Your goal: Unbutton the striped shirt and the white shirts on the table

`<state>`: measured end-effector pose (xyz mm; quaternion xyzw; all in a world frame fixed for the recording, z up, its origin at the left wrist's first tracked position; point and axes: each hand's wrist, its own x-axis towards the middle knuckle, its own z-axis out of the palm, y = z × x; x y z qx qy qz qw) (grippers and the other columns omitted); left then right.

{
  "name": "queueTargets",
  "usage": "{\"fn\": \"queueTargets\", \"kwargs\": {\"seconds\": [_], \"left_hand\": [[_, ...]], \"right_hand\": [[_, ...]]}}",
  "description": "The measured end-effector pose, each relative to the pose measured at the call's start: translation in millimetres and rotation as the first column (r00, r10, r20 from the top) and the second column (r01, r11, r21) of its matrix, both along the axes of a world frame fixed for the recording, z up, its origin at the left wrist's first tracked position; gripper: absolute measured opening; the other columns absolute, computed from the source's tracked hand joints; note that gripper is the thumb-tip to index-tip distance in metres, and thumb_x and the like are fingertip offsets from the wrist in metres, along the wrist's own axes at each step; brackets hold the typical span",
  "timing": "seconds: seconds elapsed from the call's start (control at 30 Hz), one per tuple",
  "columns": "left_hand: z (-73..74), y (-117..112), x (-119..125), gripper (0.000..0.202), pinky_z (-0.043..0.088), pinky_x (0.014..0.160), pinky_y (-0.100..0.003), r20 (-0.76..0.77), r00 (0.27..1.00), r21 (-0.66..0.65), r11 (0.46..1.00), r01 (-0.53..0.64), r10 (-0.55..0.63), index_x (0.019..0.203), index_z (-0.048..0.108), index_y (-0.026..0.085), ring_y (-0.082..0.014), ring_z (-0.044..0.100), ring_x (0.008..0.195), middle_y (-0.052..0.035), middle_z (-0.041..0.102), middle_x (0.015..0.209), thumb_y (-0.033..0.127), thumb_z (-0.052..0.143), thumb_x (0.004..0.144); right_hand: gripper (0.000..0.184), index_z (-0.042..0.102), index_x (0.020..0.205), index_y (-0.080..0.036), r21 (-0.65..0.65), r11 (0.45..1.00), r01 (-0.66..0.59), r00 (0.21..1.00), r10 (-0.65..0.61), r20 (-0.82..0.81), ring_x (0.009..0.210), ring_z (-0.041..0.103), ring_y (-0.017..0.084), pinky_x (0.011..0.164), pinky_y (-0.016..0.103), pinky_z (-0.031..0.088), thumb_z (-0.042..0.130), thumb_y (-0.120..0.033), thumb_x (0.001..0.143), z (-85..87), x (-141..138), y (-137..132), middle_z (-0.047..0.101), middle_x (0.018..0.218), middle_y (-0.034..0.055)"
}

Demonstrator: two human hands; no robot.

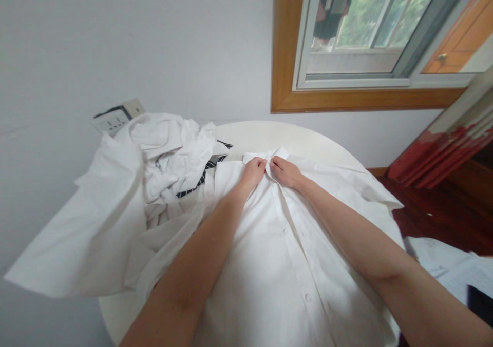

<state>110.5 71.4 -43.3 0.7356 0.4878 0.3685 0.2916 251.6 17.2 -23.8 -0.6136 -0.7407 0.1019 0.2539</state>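
A white button-up shirt (285,265) lies spread flat on a round white table (269,134), its button placket running toward me. My left hand (253,173) and my right hand (285,172) meet at the shirt's collar at the far end. Both pinch the collar fabric near the top button, fingers closed on the cloth.
A heap of crumpled white garments (154,167), with a black-and-white striped piece (208,170), sits on the table's left and hangs over its edge. A wall socket (117,117) is behind it. A wood-framed window (370,44) is at upper right; a red curtain (442,157) and papers (450,270) are to the right.
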Motion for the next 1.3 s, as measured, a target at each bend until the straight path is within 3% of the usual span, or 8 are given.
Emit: {"fn": "queueTargets", "kwargs": {"seconds": [0.13, 0.27, 0.5, 0.67, 0.87, 1.1, 1.2, 1.3], "left_hand": [[5.1, -7, 0, 0.021, 0.048, 0.078, -0.029, -0.014, 1.000, 0.007, 1.000, -0.010, 0.010, 0.081, 0.063, 0.016, -0.0171, 0.063, 0.080, -0.0060, 0.069, 0.081, 0.023, 0.045, 0.089], [6.8, -9, -1, 0.020, 0.049, 0.078, -0.029, -0.021, 1.000, 0.011, 1.000, -0.007, 0.008, 0.083, 0.063, 0.015, -0.0172, 0.063, 0.081, -0.0065, 0.070, 0.084, 0.022, 0.046, 0.089], [7.8, -10, -3, 0.020, 0.049, 0.080, -0.029, -0.037, 0.999, 0.014, 1.000, 0.006, -0.005, 0.086, 0.064, 0.014, -0.0175, 0.064, 0.082, -0.0082, 0.071, 0.089, 0.020, 0.045, 0.089], [9.0, -10, -3, 0.020, 0.049, 0.080, -0.028, -0.075, 0.997, 0.031, 1.000, 0.001, 0.001, 0.086, 0.065, 0.014, -0.0180, 0.064, 0.084, -0.0092, 0.071, 0.091, 0.019, 0.046, 0.089], [5.9, -5, -5, 0.020, 0.049, 0.079, -0.029, -0.106, 0.994, 0.041, 0.999, 0.009, -0.004, 0.082, 0.065, 0.014, -0.0183, 0.064, 0.082, -0.0072, 0.070, 0.083, 0.020, 0.047, 0.089], [3.8, -2, -6, 0.021, 0.049, 0.077, -0.029, -0.125, 0.992, 0.057, 0.998, 0.039, -0.032, 0.084, 0.065, 0.014, -0.0177, 0.063, 0.078, -0.0067, 0.069, 0.081, 0.020, 0.045, 0.090], [3.9, -2, -6, 0.021, 0.049, 0.078, -0.030, -0.121, 0.992, 0.052, 0.998, 0.033, -0.027, 0.084, 0.065, 0.014, -0.0176, 0.063, 0.078, -0.0067, 0.069, 0.081, 0.020, 0.045, 0.089], [4.1, -2, -5, 0.019, 0.049, 0.078, -0.030, -0.093, 0.995, 0.043, 0.998, 0.037, -0.033, 0.084, 0.064, 0.014, -0.0179, 0.063, 0.078, -0.0067, 0.069, 0.081, 0.020, 0.046, 0.089]], "right_hand": [[0.018, 0.049, 0.076, -0.020, -0.086, 0.995, -0.054, 0.976, 0.034, -0.214, 0.067, 0.051, 0.014, 0.061, 0.023, 0.034, 0.041, -0.026, 0.090, -0.1, 5, 8, 0.058, 0.070, 0.0001], [0.018, 0.047, 0.070, -0.019, -0.209, 0.964, -0.166, 0.896, 0.059, -0.441, 0.055, 0.047, 0.011, 0.056, 0.021, 0.035, 0.043, -0.022, 0.087, 3.3, 8, 10, 0.051, 0.058, -0.0036], [0.012, 0.050, 0.071, -0.019, -0.271, 0.939, -0.210, 0.858, 0.044, -0.512, 0.053, 0.047, 0.010, 0.052, 0.020, 0.035, 0.047, -0.017, 0.083, 8.7, 11, 7, 0.050, 0.057, -0.0041], [0.013, 0.051, 0.074, -0.018, -0.237, 0.962, -0.137, 0.943, 0.054, -0.327, 0.060, 0.053, 0.012, 0.057, 0.021, 0.037, 0.045, -0.013, 0.085, 6.1, 7, 11, 0.057, 0.061, -0.0010], [0.016, 0.056, 0.093, -0.018, -0.101, 0.995, 0.013, 0.998, -0.007, 0.055, 0.081, 0.058, 0.018, 0.067, 0.025, 0.038, 0.041, -0.025, 0.093, 2.3, -1, 7, 0.068, 0.093, 0.0090], [0.027, 0.056, 0.096, -0.018, -0.065, 0.998, -0.005, 0.993, 0.013, 0.120, 0.088, 0.060, 0.018, 0.071, 0.025, 0.037, 0.031, -0.028, 0.098, 7.3, -3, -3, 0.068, 0.098, 0.0093], [0.037, 0.056, 0.098, -0.018, -0.037, 0.998, 0.050, 0.984, -0.043, 0.170, 0.089, 0.061, 0.020, 0.070, 0.026, 0.037, 0.025, -0.038, 0.101, 9.1, -9, -6, 0.069, 0.097, 0.0104], [0.035, 0.054, 0.105, -0.019, 0.032, 0.992, 0.124, 0.963, -0.128, 0.239, 0.086, 0.063, 0.021, 0.066, 0.027, 0.036, 0.025, -0.038, 0.100, 8.4, -18, -9, 0.069, 0.096, 0.0105]]}}
